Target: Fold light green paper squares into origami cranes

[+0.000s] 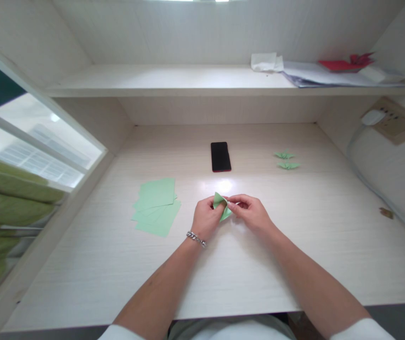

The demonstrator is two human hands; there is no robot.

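Note:
A small piece of green paper (225, 214), partly folded, is held between my two hands above the middle of the desk. My left hand (206, 216) grips its left side, with the thumb pressed into the fold. On the right edge, the fingertips of my right hand (249, 210) pinch the paper. Fingers cover part of it, so its full shape is hidden. Left of my hands lies a loose, fanned stack of green paper sheets (156, 196). Two folded green paper cranes (288, 165) sit at the right, beyond my right hand.
A black phone (221, 157) lies beyond my hands. Papers (316, 74), a white tissue pack (266, 62) and a red item (344, 65) rest on the shelf (170, 78). At right, a cable runs down from a wall socket (397, 120), near a small brown scrap (386, 213).

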